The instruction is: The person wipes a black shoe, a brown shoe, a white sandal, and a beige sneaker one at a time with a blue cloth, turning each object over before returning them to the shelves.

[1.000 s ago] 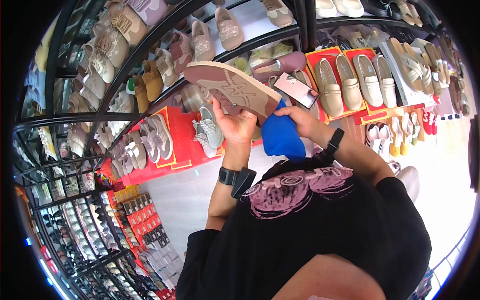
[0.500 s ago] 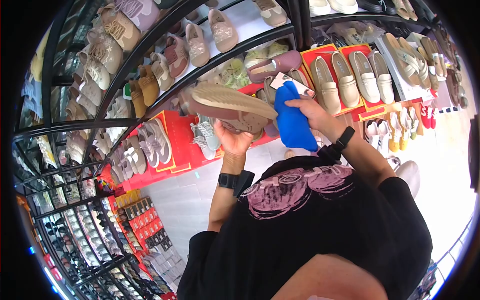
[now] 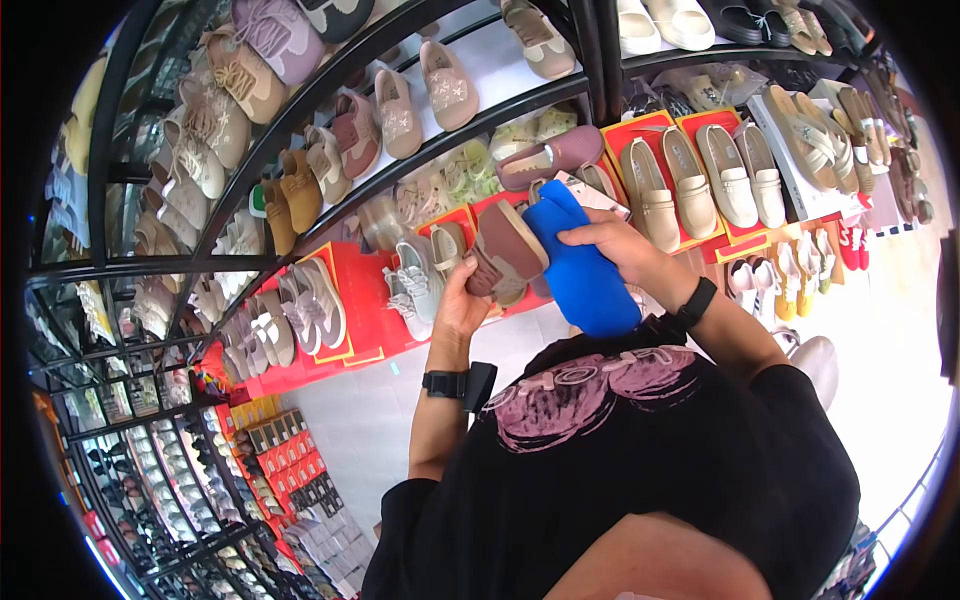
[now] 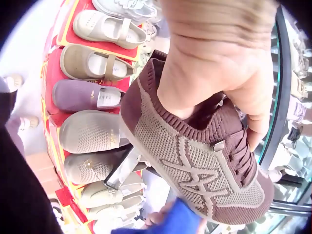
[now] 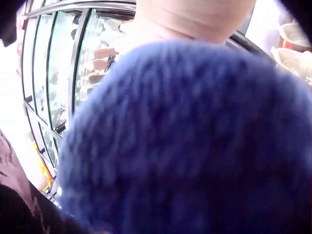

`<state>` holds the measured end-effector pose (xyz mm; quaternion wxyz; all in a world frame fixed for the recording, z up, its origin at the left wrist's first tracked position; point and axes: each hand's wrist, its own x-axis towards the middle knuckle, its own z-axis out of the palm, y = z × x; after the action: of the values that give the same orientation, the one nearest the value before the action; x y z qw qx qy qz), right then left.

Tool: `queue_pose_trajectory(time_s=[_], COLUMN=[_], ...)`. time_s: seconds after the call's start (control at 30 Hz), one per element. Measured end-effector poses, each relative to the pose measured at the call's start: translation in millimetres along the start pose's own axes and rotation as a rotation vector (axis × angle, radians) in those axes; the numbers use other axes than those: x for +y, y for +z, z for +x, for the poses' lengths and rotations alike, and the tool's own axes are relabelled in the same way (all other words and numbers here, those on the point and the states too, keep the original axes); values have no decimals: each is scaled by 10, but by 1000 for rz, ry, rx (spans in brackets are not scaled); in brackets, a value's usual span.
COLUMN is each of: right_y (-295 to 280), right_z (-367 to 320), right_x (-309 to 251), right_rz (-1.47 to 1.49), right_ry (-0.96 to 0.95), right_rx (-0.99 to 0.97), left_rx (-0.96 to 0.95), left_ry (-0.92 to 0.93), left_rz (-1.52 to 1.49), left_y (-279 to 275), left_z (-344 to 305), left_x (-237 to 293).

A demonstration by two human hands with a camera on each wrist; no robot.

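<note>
In the head view my left hand grips a brown and beige knit sneaker. The left wrist view shows that sneaker from the side, with laces and a ribbed collar; part of the hand is inside its opening and fingers lie over the laces. My right hand holds a blue cloth, its thumb on top and the cloth hanging down. The cloth's upper part is right beside the sneaker's sole. In the right wrist view the fuzzy blue cloth hides the fingers.
Behind the hands, beige loafers stand on red and orange boxes. A phone lies among the display shoes. Black-framed shelves full of shoes rise at the back and left. Grey floor shows below the red display.
My left hand has turned the sneaker from sole-up and lowered it a little. The right hand has drawn the blue cloth off the heel, and the cloth now hangs beside the sole.
</note>
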<state>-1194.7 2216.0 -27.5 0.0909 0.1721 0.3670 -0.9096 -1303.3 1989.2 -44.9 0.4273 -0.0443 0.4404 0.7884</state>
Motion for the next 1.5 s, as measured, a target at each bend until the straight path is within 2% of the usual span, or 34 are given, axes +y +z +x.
queue_pose_trajectory(time_s=[0.03,0.13,0.17,0.23,0.3,0.37,0.4,0.47,0.53,0.63,0.7,0.77,0.83,0.97,1.03,1.1,1.2,1.43,1.5], right_y=[-15,-93,-120,-166,-295,-413,-402,-319,-328,-323,-299,-279,-327,-348,-290,-260,-318,-351,-369], right_z=[-61,-246,-292,-365,-377,-365,-358,-328,-227,-30,153,396,671,1233,1432,1605,1850,1995,1953], right_x=[-81,-317,-376,-484,-513,-524,-540,-556,-558,-608,-644,-658,-714,-802,-877,-937,-1004,-1060,-1033], right_rz=[-1,331,331,563,520,139,141,53,54,33,47,102,188,360,362,371,430,473,472], right_ry=[-7,37,34,166,120,-49,-55,-117,-112,-109,-126,-187,-150,-137,-135,-181,-153,-146,-155], right_rx=[2,-188,-187,-305,-343,-159,-157,-83,-99,-112,-94,-25,33,43,58,97,118,165,163], left_rx=[-6,-54,-57,12,47,0,38,-33,-183,-295,-365,-338,-329,-186,-148,-108,3,-36,36], left_ry=[0,24,24,34,4,96,88,102,164,247,286,297,303,299,318,341,380,445,773], left_rz=[3,143,143,406,491,800,1016,1059,1127,1448,1535,1641,1694,1862,1914,1965,2023,1853,1809], left_y=[4,79,134,250,406,510,677,870,947,1081,1299,1429,1517,1668,1618,1622,1687,1610,1468], left_z=[14,83,121,214,343,524,560,735,1034,1552,1785,2050,2332,2767,3027,3155,3228,3264,3270], left_x=[31,148,193,305,457,586,711,833,945,1165,1273,1351,1430,1561,1609,1628,1611,1537,1512])
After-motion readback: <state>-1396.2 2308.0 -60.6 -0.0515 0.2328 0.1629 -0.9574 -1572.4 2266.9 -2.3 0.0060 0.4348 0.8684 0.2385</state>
